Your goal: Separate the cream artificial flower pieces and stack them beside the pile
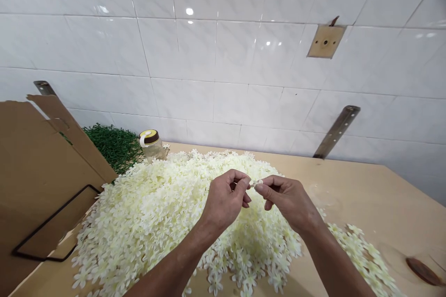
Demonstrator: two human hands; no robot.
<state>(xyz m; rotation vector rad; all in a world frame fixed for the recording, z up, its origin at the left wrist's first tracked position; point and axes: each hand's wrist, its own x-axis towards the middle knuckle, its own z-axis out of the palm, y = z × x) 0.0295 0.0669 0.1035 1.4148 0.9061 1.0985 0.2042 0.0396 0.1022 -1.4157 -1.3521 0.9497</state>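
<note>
The person holds both hands close together above the big heap of cream-white fabric flowers [146,213], which covers the middle of the pale wooden table [358,195]. The left hand [225,199] and the right hand [287,199] meet fingertip to fingertip. Each grip is narrow, pinched on one small cream fabric flower [257,183] that is in the air just over the top of the heap. Behind the heap, at its far left, a small clear jar with a brown and white lid [151,145] stands beside a green plastic grass mat [113,144]. A brown cardboard box [35,171] lies to the left of the heap. I think the risk is a slip. The flower is tiny and thin, so if one pinch loosens or the hands pull unevenly, it may tear, or fall into the heap and be lost among identical pieces.
</note>
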